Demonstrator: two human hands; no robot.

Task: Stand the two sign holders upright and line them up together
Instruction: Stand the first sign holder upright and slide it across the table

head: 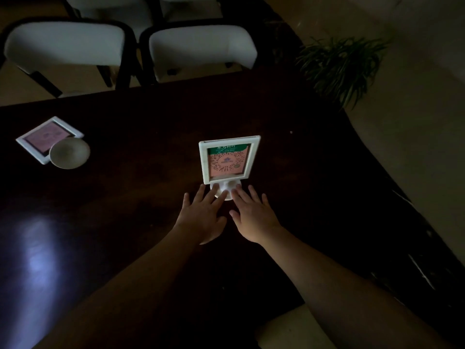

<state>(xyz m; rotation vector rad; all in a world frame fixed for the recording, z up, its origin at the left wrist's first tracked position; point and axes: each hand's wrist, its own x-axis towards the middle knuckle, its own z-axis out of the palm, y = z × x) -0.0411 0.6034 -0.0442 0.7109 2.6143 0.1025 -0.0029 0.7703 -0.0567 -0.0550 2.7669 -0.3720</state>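
One white sign holder [228, 161] stands upright in the middle of the dark table, its pink and green card facing me. My left hand [202, 215] and my right hand [253, 216] lie flat with fingers spread, side by side just in front of it. Their fingertips rest on its round white base [225, 189]. Neither hand grips anything. The second sign holder [47, 138] lies flat on its back at the far left of the table, its round base [69, 152] pointing toward me.
The dark wooden table [125, 197] has a curved right edge. Two white chairs [201, 49] stand behind its far edge. A green potted plant [339, 66] is on the floor at the right. A light glare lies on the table at the lower left.
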